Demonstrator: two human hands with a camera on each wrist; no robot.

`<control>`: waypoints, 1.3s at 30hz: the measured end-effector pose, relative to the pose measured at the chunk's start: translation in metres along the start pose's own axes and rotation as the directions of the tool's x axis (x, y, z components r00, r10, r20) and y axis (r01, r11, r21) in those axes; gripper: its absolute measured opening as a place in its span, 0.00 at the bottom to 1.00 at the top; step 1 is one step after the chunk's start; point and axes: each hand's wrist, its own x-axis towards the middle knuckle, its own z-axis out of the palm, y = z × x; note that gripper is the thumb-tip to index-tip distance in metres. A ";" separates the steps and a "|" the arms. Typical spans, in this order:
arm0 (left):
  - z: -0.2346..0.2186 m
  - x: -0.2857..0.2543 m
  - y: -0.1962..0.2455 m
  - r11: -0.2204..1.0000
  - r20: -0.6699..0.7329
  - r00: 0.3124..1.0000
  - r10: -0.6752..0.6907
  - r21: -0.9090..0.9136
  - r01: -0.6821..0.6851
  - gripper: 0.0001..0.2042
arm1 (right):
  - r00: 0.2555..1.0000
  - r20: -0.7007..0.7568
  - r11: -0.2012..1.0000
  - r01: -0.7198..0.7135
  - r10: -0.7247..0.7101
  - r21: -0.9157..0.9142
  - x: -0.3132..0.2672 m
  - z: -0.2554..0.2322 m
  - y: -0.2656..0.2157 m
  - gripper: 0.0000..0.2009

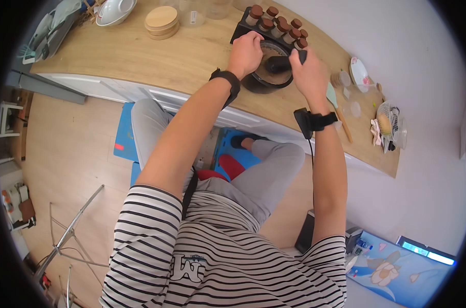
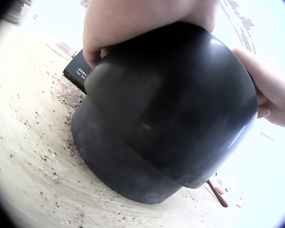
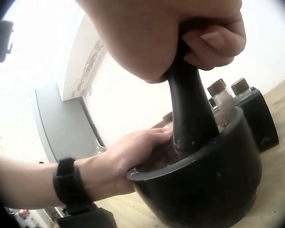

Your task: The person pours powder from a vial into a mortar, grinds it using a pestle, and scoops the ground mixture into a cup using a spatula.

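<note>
A black mortar (image 1: 257, 85) stands on the wooden counter, with brown ground material inside, partly visible in the right wrist view. My left hand (image 1: 246, 54) grips the mortar's rim on its left side, the thumb side over the edge (image 3: 128, 154). My right hand (image 1: 310, 74) is wrapped round the upper end of a black pestle (image 3: 192, 104), whose lower end rests in the bowl, leaning against the wall. In the left wrist view the mortar's dark outer side (image 2: 171, 104) fills the middle, and brown crumbs (image 2: 54, 175) lie scattered on the counter around its base.
Behind the mortar, a black rack (image 1: 240, 32) holds several small jars with brown lids. To the left are round wooden coasters (image 1: 162, 20) and a white bowl (image 1: 115, 11). On the right lie a green spatula (image 1: 331, 95), a dish (image 1: 359, 72) and a wire basket (image 1: 389, 120).
</note>
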 end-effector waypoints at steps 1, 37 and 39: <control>0.000 0.000 -0.001 1.000 -0.005 1.000 -0.006 0.000 0.006 0.10 | 0.999 -0.015 0.998 -0.036 0.037 0.044 -0.004 -0.004 0.002 0.19; -0.003 0.000 0.003 0.999 0.044 0.998 -0.044 -0.020 0.045 0.10 | 0.976 -0.067 0.975 0.202 -0.208 -0.095 -0.031 -0.011 -0.002 0.14; -0.003 0.000 0.003 0.998 0.043 0.998 -0.046 -0.030 0.047 0.10 | 0.988 -0.089 0.992 0.130 -0.129 -0.004 -0.029 -0.013 -0.001 0.14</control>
